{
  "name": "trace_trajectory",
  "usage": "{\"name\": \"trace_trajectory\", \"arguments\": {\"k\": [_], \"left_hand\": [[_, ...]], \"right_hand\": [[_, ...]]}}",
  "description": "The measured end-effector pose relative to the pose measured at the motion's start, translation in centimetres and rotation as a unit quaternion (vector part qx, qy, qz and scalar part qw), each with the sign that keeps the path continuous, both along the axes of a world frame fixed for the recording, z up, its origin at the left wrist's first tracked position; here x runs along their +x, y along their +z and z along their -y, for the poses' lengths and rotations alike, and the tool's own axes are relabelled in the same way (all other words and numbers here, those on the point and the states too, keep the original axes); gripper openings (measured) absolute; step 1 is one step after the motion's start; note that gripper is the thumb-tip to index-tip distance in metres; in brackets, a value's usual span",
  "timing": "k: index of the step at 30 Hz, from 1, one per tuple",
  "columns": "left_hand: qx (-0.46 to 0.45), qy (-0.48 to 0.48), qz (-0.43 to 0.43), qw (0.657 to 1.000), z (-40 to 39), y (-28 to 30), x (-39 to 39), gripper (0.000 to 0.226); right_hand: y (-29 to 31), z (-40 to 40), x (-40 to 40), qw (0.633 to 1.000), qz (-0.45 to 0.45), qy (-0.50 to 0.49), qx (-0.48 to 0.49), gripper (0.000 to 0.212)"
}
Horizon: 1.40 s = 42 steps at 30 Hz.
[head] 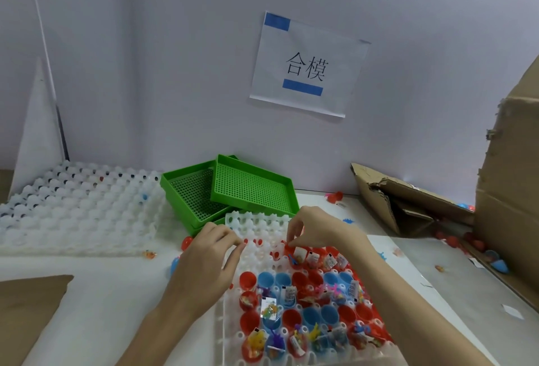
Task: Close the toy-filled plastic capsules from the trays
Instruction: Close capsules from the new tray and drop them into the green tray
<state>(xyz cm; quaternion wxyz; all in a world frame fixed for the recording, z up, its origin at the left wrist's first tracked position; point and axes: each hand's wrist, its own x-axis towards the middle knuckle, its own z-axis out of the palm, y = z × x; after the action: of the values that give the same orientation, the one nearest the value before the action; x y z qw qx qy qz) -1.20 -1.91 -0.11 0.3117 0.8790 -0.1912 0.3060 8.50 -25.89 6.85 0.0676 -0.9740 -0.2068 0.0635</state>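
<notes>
The capsules are sitting in a white tray on the table, directly before the person. Every capsule visible in the near rows is standing open: red and blue halves, many holding small toys and paper slips. None in this tray is showing as closed. The tray's far rows are mostly empty, which suggests some pieces are already out, though where they are going cannot be told. In my judgement most of the work is outstanding.

The right hand is curling its fingers downward, with thumb and forefinger pinching the rim of a red capsule at the far end of the filled rows. The left hand is lying over the tray's left edge, its fingers bent with the tips close together; it may be pinching something small, but what, if anything, cannot be told.

Beyond the tray, two green baskets are lying stacked askew. A larger white tray is sitting to the left. Torn cardboard is lying to the right, with loose capsules scattered around it. A paper sign is hanging on the wall.
</notes>
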Motion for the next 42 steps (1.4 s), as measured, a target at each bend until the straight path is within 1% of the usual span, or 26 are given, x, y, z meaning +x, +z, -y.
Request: {"name": "trace_trajectory", "arguments": {"k": [3,6,9,12,15,17,20,24,28,31,34,37,39,42], "left_hand": [[-0.043,-0.017,-0.024,0.999,0.1,0.1,0.1,0.004],[-0.095,-0.057,-0.056,0.992,0.8,0.2,-0.1,0.017],[-0.144,-0.105,-0.107,0.978,1.6,0.3,-0.6,0.032],[-0.203,-0.106,-0.155,0.961,2.3,0.5,-0.9,0.046],[-0.258,-0.081,-0.145,0.952,2.6,0.4,-0.8,0.035],[-0.279,-0.071,-0.132,0.949,2.4,0.5,-0.7,0.029],[-0.304,-0.071,-0.12,0.942,2.1,0.8,-0.6,0.026],[-0.313,-0.081,-0.114,0.939,1.9,1.1,-0.6,0.024],[-0.327,-0.085,-0.126,0.933,1.6,1.2,-0.5,0.023],[-0.353,-0.088,-0.142,0.92,1.3,1.4,-0.4,0.024],[-0.366,-0.092,-0.146,0.915,1.0,1.6,-0.4,0.023],[-0.337,-0.083,-0.137,0.928,1.0,1.7,-0.6,0.026],[-0.333,-0.081,-0.142,0.929,1.2,1.6,-0.6,0.031],[-0.341,-0.069,-0.138,0.927,1.4,1.5,-0.7,0.03]], "right_hand": [[1.3,0.3,-0.1,0.999,0.009,-0.014,0.034,0.007],[2.7,0.1,0.0,0.997,0.015,-0.021,0.067,0.005],[2.9,-1.1,-0.5,0.996,0.014,-0.014,0.086,0.005],[1.7,-2.8,-1.6,0.993,0.001,-0.011,0.118,0.009],[-0.1,-4.1,-2.4,0.988,0.009,-0.028,0.149,0.011],[-1.2,-4.5,-3.0,0.98,0.016,-0.062,0.19,0.012],[-2.6,-4.5,-4.0,0.946,0.039,-0.12,0.3,0.011],[-3.6,-4.6,-5.8,0.873,0.046,-0.165,0.456,0.009],[-3.3,-4.9,-7.5,0.798,0.001,-0.155,0.583,0.013],[-2.8,-5.4,-8.5,0.759,-0.005,-0.135,0.637,0.015],[-2.6,-6.1,-9.1,0.749,-0.018,-0.115,0.653,0.019],[-2.6,-6.8,-9.4,0.755,-0.019,-0.082,0.651,0.018],[-2.9,-7.4,-9.5,0.759,-0.009,-0.072,0.647,0.018],[-3.3,-8.0,-9.5,0.75,-0.006,-0.074,0.657,0.014]]}}
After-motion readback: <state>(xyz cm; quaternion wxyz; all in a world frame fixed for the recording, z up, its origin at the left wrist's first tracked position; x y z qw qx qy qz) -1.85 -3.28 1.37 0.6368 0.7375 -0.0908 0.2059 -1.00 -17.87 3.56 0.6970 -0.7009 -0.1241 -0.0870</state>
